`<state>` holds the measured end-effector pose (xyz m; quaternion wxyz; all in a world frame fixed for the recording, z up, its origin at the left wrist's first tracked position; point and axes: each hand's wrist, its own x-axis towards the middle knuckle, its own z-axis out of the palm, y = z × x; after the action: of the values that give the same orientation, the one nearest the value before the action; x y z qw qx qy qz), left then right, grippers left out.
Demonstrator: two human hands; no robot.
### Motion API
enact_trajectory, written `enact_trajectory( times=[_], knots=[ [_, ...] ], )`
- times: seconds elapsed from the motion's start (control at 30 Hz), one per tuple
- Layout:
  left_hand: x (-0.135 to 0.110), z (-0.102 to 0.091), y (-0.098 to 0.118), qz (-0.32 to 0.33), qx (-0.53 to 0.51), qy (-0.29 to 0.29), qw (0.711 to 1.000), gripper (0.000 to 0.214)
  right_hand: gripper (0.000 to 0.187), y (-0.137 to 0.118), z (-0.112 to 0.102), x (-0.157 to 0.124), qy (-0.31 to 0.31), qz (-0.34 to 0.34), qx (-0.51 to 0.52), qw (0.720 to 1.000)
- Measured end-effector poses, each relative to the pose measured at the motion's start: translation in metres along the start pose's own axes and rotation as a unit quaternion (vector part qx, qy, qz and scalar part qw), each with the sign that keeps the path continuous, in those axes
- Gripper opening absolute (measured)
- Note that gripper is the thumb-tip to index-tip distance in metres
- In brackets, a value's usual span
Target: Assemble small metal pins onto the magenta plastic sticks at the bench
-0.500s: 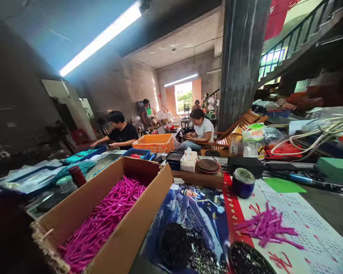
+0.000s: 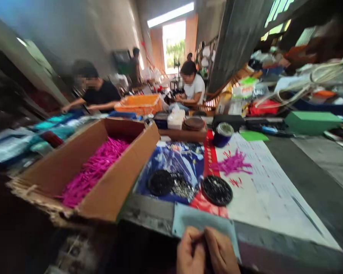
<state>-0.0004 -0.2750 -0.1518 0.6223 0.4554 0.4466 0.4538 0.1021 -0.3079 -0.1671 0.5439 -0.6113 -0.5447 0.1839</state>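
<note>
My left hand (image 2: 189, 249) and my right hand (image 2: 221, 249) meet at the bottom of the head view, over the table's front edge. Both have curled fingers pressed together at the tips; what they pinch, if anything, is hidden. Just beyond them lies a pale blue mat (image 2: 185, 217). Two round black dishes of small dark pieces stand past it: a left dish (image 2: 160, 182) and a right dish (image 2: 217, 190). Small shiny bits (image 2: 183, 187) are scattered between them. A loose pile of magenta sticks (image 2: 233, 163) rests on a printed sheet (image 2: 263, 198).
On the left, a cardboard box (image 2: 122, 179) holds many magenta sticks (image 2: 95, 171). A dark blue jar (image 2: 223, 135), a green block (image 2: 313, 122) and an orange crate (image 2: 140, 104) stand farther back. A thin tool (image 2: 307, 216) lies at right. Other people sit beyond the table.
The view has tipped downward, so the table's front edge, the pale blue mat and both my hands now show. Earlier neither hand was in view. The magenta pile looks unchanged.
</note>
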Motion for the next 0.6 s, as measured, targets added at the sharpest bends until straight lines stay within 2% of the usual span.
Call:
enact_trajectory(
  times=[0.03,0.1,0.23,0.37,0.47,0.6],
  knots=[
    [-0.017,0.002,-0.005,-0.013,-0.007,-0.016,1.000,0.021,0.054,-0.001,-0.004,-0.001,-0.043,-0.005,0.006,0.999],
    [-0.034,0.004,-0.007,-0.007,0.003,-0.018,1.000,0.020,0.048,-0.005,-0.010,0.001,-0.055,-0.006,0.011,0.998],
    [-0.028,0.005,-0.008,0.022,-0.002,-0.012,1.000,0.016,0.021,-0.011,-0.019,0.006,-0.070,0.032,0.045,0.996],
    [-0.026,0.006,-0.008,0.047,-0.009,-0.004,0.999,0.009,0.002,-0.017,-0.027,0.001,-0.073,0.011,0.026,0.997],
    [-0.028,0.008,-0.007,0.052,-0.017,-0.011,0.998,0.008,0.010,-0.017,-0.031,-0.003,-0.062,-0.008,-0.006,0.998],
    [-0.027,0.007,-0.009,0.051,-0.026,-0.017,0.998,0.009,0.015,-0.016,-0.029,-0.006,-0.025,0.004,0.000,1.000]
  ],
)
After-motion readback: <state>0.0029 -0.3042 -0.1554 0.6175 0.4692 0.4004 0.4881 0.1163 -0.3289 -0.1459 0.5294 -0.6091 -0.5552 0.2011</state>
